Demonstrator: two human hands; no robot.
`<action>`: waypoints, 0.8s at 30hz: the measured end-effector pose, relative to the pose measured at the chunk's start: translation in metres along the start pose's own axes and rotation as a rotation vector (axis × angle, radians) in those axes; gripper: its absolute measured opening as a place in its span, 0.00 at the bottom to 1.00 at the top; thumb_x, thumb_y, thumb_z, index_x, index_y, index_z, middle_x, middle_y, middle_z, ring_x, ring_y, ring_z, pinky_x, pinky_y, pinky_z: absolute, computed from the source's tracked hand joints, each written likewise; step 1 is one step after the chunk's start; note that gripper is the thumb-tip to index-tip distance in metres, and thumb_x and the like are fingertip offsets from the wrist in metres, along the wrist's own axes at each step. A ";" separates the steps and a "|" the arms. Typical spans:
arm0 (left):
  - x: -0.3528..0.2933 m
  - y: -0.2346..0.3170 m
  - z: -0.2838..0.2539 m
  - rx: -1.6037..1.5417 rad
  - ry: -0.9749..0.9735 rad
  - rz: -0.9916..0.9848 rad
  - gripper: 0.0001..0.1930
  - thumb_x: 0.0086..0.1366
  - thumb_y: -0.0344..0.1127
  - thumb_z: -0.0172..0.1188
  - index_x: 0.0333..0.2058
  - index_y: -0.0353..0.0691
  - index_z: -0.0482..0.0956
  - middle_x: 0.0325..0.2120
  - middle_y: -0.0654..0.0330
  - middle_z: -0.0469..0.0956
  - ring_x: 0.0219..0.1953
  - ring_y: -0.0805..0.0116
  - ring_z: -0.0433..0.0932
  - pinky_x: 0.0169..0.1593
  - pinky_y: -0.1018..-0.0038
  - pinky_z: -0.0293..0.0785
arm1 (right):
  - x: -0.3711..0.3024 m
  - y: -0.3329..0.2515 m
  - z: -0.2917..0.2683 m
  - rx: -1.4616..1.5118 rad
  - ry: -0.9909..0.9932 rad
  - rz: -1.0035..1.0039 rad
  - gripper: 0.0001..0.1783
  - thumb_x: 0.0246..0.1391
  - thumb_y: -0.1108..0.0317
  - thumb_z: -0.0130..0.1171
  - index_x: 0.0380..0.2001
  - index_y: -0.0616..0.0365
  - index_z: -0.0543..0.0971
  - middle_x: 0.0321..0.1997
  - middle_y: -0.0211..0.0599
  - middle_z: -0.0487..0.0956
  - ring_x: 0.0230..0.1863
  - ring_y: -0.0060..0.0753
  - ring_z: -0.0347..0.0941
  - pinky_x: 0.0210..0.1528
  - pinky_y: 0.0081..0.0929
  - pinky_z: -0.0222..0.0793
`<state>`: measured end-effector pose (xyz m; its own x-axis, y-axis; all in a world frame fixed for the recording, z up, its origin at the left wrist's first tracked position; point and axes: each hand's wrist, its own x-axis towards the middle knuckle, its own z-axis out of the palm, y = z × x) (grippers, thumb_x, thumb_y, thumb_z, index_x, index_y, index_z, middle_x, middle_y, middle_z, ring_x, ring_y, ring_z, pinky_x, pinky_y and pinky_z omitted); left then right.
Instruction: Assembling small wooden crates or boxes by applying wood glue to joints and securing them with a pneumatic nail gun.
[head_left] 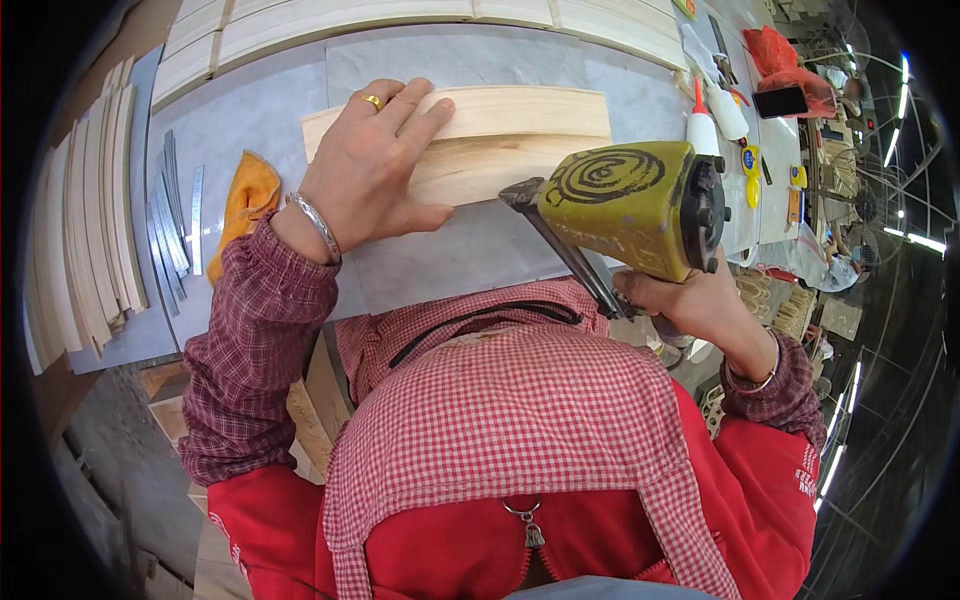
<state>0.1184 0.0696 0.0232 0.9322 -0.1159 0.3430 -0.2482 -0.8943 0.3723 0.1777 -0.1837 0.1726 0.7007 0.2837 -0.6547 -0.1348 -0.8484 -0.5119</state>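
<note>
A pale wooden board (pixel 525 112) lies across the grey tabletop, with a second wooden piece (pixel 475 165) along its near side. My left hand (pixel 375 155) spans both near their left end. Its fingers rest on the far piece, its thumb sits at the near edge, and it holds the wood down. In my right hand (pixel 685 300) is a yellow-green nail gun (pixel 620 205), fingers wrapped round its handle. The gun's dark nose (pixel 520 193) is at the near edge of the wood, right of my left hand; whether it touches is unclear.
Long wooden strips (pixel 95 210) stand stacked at the left, beside thin metal strips (pixel 168 225) and an orange cloth (pixel 248 195). More pale boards (pixel 400 18) line the back. At the right are a red-tipped white bottle (pixel 700 128), a red plastic bag (pixel 785 70) and a phone (pixel 780 102).
</note>
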 end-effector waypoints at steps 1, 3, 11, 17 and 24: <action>0.000 -0.001 0.001 -0.001 0.004 0.002 0.39 0.35 0.44 0.72 0.49 0.38 0.72 0.51 0.53 0.69 0.50 0.53 0.68 0.54 0.69 0.67 | -0.001 -0.001 0.002 0.005 0.000 0.013 0.22 0.38 0.76 0.64 0.42 0.63 0.74 0.36 0.37 0.79 0.34 0.29 0.72 0.38 0.24 0.70; -0.001 -0.003 0.004 -0.006 0.009 0.008 0.39 0.35 0.44 0.72 0.49 0.38 0.72 0.51 0.53 0.69 0.50 0.53 0.69 0.54 0.69 0.67 | -0.002 -0.003 0.004 0.010 0.003 0.029 0.22 0.38 0.76 0.64 0.42 0.63 0.74 0.36 0.37 0.79 0.33 0.29 0.72 0.38 0.24 0.69; -0.003 -0.011 0.015 -0.037 0.055 0.035 0.42 0.34 0.43 0.72 0.52 0.39 0.70 0.53 0.51 0.68 0.52 0.51 0.67 0.55 0.66 0.67 | -0.008 -0.009 0.014 0.053 0.023 0.144 0.20 0.40 0.75 0.63 0.40 0.64 0.74 0.30 0.36 0.78 0.27 0.28 0.71 0.31 0.23 0.68; 0.001 0.001 -0.006 -0.080 -0.009 -0.036 0.43 0.33 0.43 0.72 0.53 0.39 0.69 0.54 0.50 0.67 0.52 0.50 0.67 0.56 0.64 0.66 | -0.008 -0.014 0.011 -0.089 0.053 -0.064 0.16 0.42 0.76 0.62 0.38 0.65 0.74 0.27 0.38 0.76 0.18 0.22 0.66 0.20 0.19 0.62; -0.002 -0.009 0.004 -0.114 -0.001 0.003 0.42 0.33 0.45 0.72 0.51 0.38 0.70 0.53 0.50 0.67 0.51 0.52 0.66 0.56 0.64 0.64 | 0.023 -0.050 -0.006 0.049 0.055 0.004 0.14 0.43 0.76 0.61 0.36 0.66 0.75 0.23 0.37 0.75 0.13 0.19 0.62 0.16 0.17 0.57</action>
<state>0.1195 0.0761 0.0161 0.9318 -0.1187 0.3431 -0.2788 -0.8391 0.4670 0.2044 -0.1377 0.1864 0.7370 0.2541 -0.6263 -0.1710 -0.8264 -0.5364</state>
